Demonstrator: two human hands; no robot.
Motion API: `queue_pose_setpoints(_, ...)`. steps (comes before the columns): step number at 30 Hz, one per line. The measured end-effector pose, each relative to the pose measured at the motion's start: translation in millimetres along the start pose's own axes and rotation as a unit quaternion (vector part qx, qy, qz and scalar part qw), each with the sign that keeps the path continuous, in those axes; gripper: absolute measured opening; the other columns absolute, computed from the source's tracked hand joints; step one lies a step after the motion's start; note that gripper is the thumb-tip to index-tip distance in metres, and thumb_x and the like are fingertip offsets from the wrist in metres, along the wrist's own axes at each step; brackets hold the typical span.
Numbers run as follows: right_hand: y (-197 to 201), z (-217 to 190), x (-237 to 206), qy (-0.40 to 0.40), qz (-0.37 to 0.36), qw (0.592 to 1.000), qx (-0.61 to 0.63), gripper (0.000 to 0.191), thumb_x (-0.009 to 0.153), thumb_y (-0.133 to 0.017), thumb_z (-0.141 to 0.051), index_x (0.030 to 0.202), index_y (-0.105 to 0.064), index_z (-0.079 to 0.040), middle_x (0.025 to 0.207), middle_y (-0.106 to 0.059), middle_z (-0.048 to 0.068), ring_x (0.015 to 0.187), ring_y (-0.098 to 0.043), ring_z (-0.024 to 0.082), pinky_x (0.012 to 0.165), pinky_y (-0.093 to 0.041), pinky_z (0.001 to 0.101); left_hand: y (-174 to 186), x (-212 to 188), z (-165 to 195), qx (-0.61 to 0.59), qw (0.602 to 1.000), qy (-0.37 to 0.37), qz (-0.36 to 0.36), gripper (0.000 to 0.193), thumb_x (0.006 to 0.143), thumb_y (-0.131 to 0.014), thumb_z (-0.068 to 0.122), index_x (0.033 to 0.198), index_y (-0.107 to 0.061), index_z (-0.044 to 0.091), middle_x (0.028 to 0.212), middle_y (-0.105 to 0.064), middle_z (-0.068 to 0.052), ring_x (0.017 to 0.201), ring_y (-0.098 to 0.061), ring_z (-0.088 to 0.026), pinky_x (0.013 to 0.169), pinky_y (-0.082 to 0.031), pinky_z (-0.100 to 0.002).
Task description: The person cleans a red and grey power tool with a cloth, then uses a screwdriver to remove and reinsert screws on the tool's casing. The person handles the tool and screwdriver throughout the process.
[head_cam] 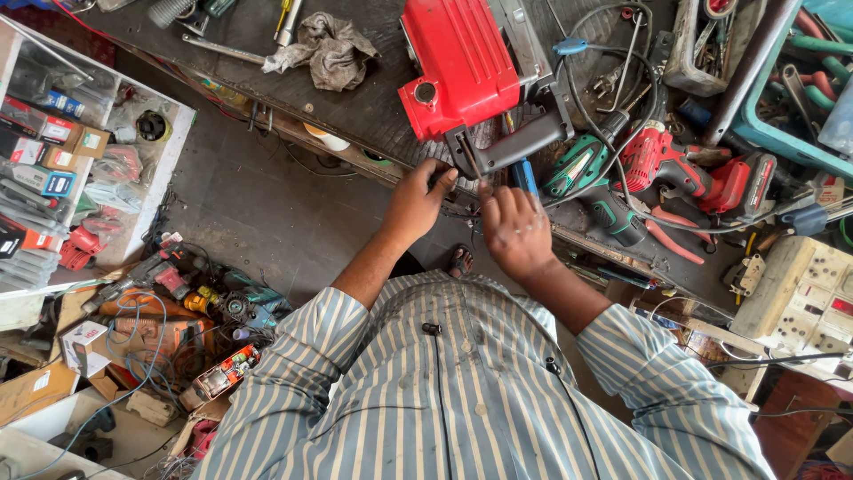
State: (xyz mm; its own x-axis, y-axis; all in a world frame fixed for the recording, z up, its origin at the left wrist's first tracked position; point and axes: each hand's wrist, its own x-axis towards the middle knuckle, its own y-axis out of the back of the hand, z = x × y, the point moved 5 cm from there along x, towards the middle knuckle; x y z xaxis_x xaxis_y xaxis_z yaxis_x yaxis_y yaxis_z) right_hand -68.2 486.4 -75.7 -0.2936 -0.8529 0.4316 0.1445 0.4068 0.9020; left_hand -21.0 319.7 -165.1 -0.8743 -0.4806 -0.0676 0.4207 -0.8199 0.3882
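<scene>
A red power tool (458,67) with a grey handle (515,147) lies at the near edge of a dark workbench (355,111). My left hand (415,203) reaches up from below, and its fingers curl on the lower left end of the grey handle. My right hand (514,229) is just right of it, with its fingers bunched under the handle. A blue-handled screwdriver (526,175) sticks out above the right hand and looks gripped by it. The fingertips of both hands are almost touching.
Green and red drills (657,164), red pliers (671,242) and cables crowd the bench to the right. A grey rag (330,49) lies at the back. A white switch board (804,293) is at the right. Shelves (62,151) and tool clutter (178,302) fill the floor to the left.
</scene>
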Motion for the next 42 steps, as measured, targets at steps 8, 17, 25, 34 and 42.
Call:
queue_pose_setpoints(8, -8, -13, 14, -0.061, -0.073, 0.993, -0.065, 0.006, 0.078, -0.064, -0.017, 0.076, -0.065, -0.011, 0.086, -0.056, 0.007, 0.084, -0.055, 0.024, 0.07, -0.043, 0.0376, 3, 0, 0, 0.052, 0.998, 0.002, -0.035, 0.036, 0.104, -0.057, 0.039, 0.103, -0.065, 0.004, 0.085, -0.069, -0.023, 0.085, -0.067, -0.045, 0.069, -0.051, -0.048)
queue_pose_setpoints(17, -28, -1, 9, -0.091, -0.036, 0.993, 0.069, 0.016, 0.077, -0.073, -0.022, 0.066, -0.066, -0.012, 0.069, -0.06, 0.006, 0.065, -0.062, 0.026, 0.06, -0.051, 0.0424, -2, 8, -6, 0.098, 0.994, 0.01, -0.043, 0.042, 0.104, -0.054, 0.041, 0.093, -0.071, 0.005, 0.081, -0.069, -0.024, 0.081, -0.067, -0.047, 0.071, -0.051, -0.054)
queue_pose_setpoints(25, -37, 2, 5, -0.124, -0.047, 0.983, 0.13, 0.021, 0.074, -0.075, -0.025, 0.062, -0.065, -0.011, 0.065, -0.059, 0.007, 0.061, -0.064, 0.028, 0.058, -0.052, 0.0435, 52, 19, 38, 0.187, 0.95, -0.182, 0.174, 0.023, 0.101, -0.064, 0.03, 0.1, -0.064, 0.008, 0.11, -0.066, -0.014, 0.106, -0.064, -0.036, 0.095, -0.051, -0.05)
queue_pose_setpoints(34, -63, 12, -11, -0.202, -0.029, 0.923, 0.325, 0.02, 0.074, -0.073, -0.015, 0.063, -0.061, -0.005, 0.062, -0.056, 0.011, 0.057, -0.059, 0.031, 0.053, -0.046, 0.0432, 44, 94, 40, 0.25, 0.922, -0.273, 0.113, 0.05, 0.11, -0.051, 0.024, 0.159, -0.046, 0.022, 0.17, -0.033, -0.012, 0.161, -0.017, -0.042, 0.129, -0.005, -0.068)
queue_pose_setpoints(42, -116, 9, -41, -0.281, 0.046, 0.647, 0.707, 0.027, 0.082, -0.061, 0.0, 0.063, -0.043, -0.002, 0.061, -0.047, 0.004, 0.059, -0.041, 0.014, 0.058, -0.038, 0.034, 40, 93, 27, 0.231, 0.927, -0.268, 0.123, 0.043, 0.108, -0.053, 0.022, 0.151, -0.057, 0.019, 0.162, -0.048, -0.006, 0.159, -0.029, -0.036, 0.129, 0.0, -0.067)
